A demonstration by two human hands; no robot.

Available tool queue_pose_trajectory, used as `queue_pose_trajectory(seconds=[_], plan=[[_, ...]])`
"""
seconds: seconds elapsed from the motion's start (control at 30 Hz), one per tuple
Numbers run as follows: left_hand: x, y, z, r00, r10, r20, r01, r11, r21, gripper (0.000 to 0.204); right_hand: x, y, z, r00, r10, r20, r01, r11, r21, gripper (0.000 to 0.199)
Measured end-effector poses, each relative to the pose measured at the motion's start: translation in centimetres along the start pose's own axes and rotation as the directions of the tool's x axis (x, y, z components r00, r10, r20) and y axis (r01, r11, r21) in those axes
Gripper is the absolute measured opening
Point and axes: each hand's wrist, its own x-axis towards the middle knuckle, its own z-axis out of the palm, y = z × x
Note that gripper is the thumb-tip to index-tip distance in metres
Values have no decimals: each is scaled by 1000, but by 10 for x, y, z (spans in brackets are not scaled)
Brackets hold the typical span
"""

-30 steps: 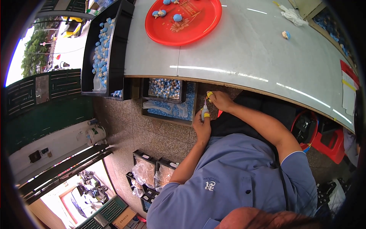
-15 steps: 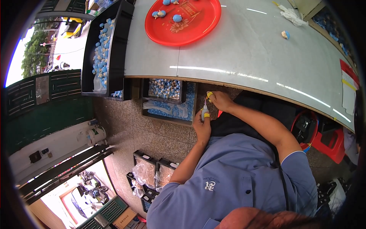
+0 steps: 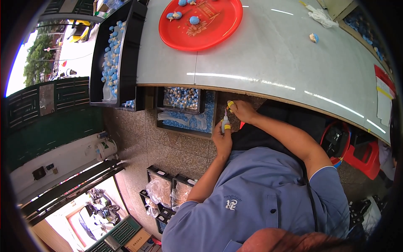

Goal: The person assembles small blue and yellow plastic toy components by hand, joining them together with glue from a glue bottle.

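Observation:
My left hand is closed round a small whitish squeeze bottle, its thin pinkish nozzle pointing away from me. Just beyond the nozzle's tip, my right hand is pinched; whatever it may hold is too small to make out. Yellow bands wrap fingers on both hands. The two hands meet below the table's near edge, beside a black crate of small blue and cream pieces. That crate rests on a wider bin with blue pieces and a clear plastic bag.
On the grey table stands a red round tray with several blue-and-cream pieces. One loose piece and a crumpled white bag lie farther right. A tall black crate borders the table's left; black trays are on the floor.

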Motion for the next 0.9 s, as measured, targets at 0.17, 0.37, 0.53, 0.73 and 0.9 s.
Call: queue_pose_trajectory(seconds=[0.17, 0.37, 0.53, 0.73, 0.9], plan=[[-1, 2, 1, 1000, -1, -2, 1, 1000, -8, 27, -2, -4, -2, 1000, -12, -29, 12, 1000, -9, 51], [-1, 5, 2, 1000, 10, -7, -10, 1000, 14, 28, -3, -6, -2, 999, -22, -48, 21, 1000, -11, 50], [-1, 3, 2, 1000, 21, -15, -20, 1000, 21, 28, -3, -4, -2, 998, -20, -58, 18, 1000, -24, 50], [-1, 3, 0, 999, 5, -36, -4, 1000, 7, 26, -2, -11, -2, 991, 120, -50, -117, 991, 58, 50], [-1, 8, 2, 999, -40, -19, 40, 999, -24, 26, 18, 29, 12, 975, 135, -178, -106, 981, 162, 46]])
